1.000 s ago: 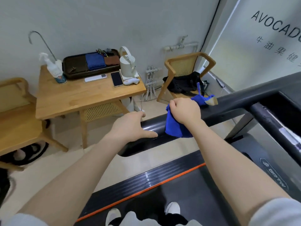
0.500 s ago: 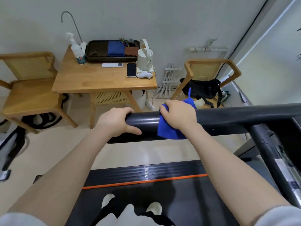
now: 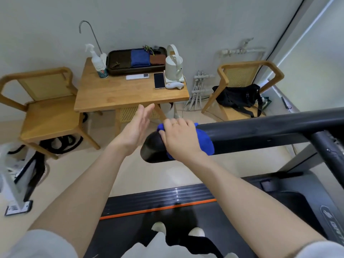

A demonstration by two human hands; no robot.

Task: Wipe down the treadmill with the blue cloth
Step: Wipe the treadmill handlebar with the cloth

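Note:
The treadmill's black handrail (image 3: 260,134) runs across the right half of the view and ends in a rounded tip at centre. My right hand (image 3: 179,138) grips the blue cloth (image 3: 207,144), wrapped over the rail close to that tip. My left hand (image 3: 137,125) hovers just left of the rail end, fingers straight, palm turned toward the rail, touching nothing. The treadmill belt (image 3: 186,220) with its orange stripe lies below, my feet on it.
A wooden table (image 3: 121,94) stands ahead with a spray bottle (image 3: 98,64), a black tray (image 3: 119,61), a phone (image 3: 159,80) and a white kettle (image 3: 174,65). Wooden chairs flank it, left (image 3: 46,112) and right (image 3: 247,81), the right one holding a black bag (image 3: 236,95).
My left hand has let go of the handrail and lifted off with fingers spread straight. My right hand has slid the cloth left to the rail's end. The camera turned left.

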